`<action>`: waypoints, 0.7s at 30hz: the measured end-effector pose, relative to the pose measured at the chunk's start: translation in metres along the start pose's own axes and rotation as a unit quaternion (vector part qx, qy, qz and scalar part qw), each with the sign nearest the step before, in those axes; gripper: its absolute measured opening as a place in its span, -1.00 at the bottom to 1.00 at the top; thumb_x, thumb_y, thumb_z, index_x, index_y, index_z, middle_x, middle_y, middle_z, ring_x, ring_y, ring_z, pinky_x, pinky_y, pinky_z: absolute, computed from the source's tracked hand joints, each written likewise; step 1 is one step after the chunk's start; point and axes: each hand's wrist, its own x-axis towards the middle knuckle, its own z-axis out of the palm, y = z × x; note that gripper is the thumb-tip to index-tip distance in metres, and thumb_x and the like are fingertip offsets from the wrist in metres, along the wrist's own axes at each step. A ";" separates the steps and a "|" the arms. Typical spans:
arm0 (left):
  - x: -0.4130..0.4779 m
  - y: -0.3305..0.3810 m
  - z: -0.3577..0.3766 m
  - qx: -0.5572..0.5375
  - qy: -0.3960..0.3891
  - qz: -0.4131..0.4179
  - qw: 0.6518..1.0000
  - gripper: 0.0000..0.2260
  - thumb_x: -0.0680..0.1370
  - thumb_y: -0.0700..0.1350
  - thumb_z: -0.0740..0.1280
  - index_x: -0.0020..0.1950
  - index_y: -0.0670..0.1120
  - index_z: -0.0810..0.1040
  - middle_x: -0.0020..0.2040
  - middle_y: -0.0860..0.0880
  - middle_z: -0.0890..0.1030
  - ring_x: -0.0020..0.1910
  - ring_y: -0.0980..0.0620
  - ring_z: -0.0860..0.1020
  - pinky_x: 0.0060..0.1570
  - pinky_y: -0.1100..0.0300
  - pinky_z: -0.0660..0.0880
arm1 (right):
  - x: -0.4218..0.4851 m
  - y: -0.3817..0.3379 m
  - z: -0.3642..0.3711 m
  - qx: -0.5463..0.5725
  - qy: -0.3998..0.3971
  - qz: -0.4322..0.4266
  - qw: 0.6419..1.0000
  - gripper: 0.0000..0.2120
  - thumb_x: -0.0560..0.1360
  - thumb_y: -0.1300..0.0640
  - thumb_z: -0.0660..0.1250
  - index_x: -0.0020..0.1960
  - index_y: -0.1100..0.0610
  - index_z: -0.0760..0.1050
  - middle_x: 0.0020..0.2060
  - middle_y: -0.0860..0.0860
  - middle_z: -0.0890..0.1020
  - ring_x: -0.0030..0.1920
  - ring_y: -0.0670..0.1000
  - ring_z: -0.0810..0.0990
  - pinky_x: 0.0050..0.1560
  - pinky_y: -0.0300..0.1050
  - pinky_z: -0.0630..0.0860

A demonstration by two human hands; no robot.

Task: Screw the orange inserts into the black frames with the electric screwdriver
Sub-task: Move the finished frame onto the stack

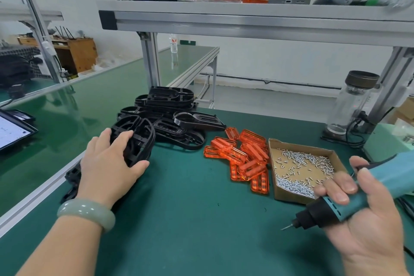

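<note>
A heap of black frames [170,114] lies on the green bench at centre left. My left hand [107,163] grips one black frame [140,139] at the near edge of that heap, thumb under its rim. Several orange inserts [244,159] are piled to the right of the frames. My right hand [358,219] holds the teal electric screwdriver [349,199] above the bench at the lower right, its bit pointing down and left. A cardboard tray [277,192] of small silver screws sits between the inserts and the screwdriver.
An aluminium shelf [246,18] spans overhead with bags of parts on it. A glass jar [351,105] stands at the back right near cables. A tablet screen [11,130] lies at the far left. Another black frame [71,177] lies behind my left wrist.
</note>
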 end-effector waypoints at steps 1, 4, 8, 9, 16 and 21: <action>0.001 0.000 0.002 -0.003 0.004 0.003 1.000 -0.34 0.39 0.11 0.46 0.45 0.08 0.32 0.50 -0.16 0.19 0.48 -0.16 0.08 0.45 -0.05 0.06 | 0.000 0.000 0.001 -0.002 0.002 0.000 1.000 -0.69 0.18 -0.05 0.50 -0.10 -0.10 0.52 -0.45 -0.16 0.36 -0.52 -0.19 0.36 -0.27 -0.33 0.48; 0.005 -0.001 0.003 -0.048 0.018 -0.017 0.999 -0.37 0.41 0.11 0.43 0.45 0.08 0.32 0.48 -0.20 0.19 0.49 -0.12 0.08 0.47 -0.03 0.08 | -0.001 0.002 0.000 -0.003 0.023 -0.009 1.000 -0.86 0.33 0.00 0.37 -0.11 -0.10 0.52 -0.46 -0.16 0.35 -0.52 -0.19 0.35 -0.28 -0.34 0.48; 0.015 -0.006 -0.006 -0.031 0.012 -0.054 0.998 -0.39 0.41 0.20 0.38 0.42 0.12 0.33 0.39 -0.15 0.34 0.43 -0.11 0.22 0.36 -0.12 0.22 | -0.001 0.003 -0.003 -0.004 0.036 -0.013 0.999 -0.81 0.52 0.08 0.15 -0.12 -0.10 0.52 -0.46 -0.16 0.34 -0.53 -0.19 0.35 -0.28 -0.33 0.49; 0.016 -0.007 -0.009 -0.004 0.004 -0.058 0.998 -0.38 0.40 0.24 0.37 0.42 0.14 0.32 0.37 -0.10 0.37 0.41 -0.10 0.25 0.32 -0.15 0.23 | -0.001 0.003 -0.003 -0.006 0.041 -0.013 0.999 -0.83 0.49 0.07 0.16 -0.13 -0.10 0.52 -0.46 -0.16 0.34 -0.53 -0.19 0.34 -0.28 -0.34 0.49; 0.010 -0.010 -0.014 0.051 -0.025 -0.057 0.997 -0.20 0.31 0.34 0.39 0.47 0.10 0.23 0.47 -0.10 0.22 0.47 -0.12 0.11 0.32 -0.23 0.20 | 0.001 0.004 -0.004 -0.014 0.034 -0.012 0.999 -0.90 0.37 0.02 0.30 -0.13 -0.11 0.53 -0.46 -0.15 0.34 -0.53 -0.18 0.34 -0.28 -0.33 0.49; 0.001 -0.010 -0.020 0.062 -0.028 -0.055 0.996 -0.17 0.29 0.35 0.40 0.46 0.07 0.23 0.45 -0.10 0.27 0.45 -0.16 0.14 0.30 -0.25 0.21 | 0.003 0.004 -0.004 -0.014 0.015 -0.001 1.000 -0.77 0.25 -0.03 0.44 -0.10 -0.10 0.53 -0.45 -0.15 0.35 -0.52 -0.19 0.35 -0.27 -0.33 0.49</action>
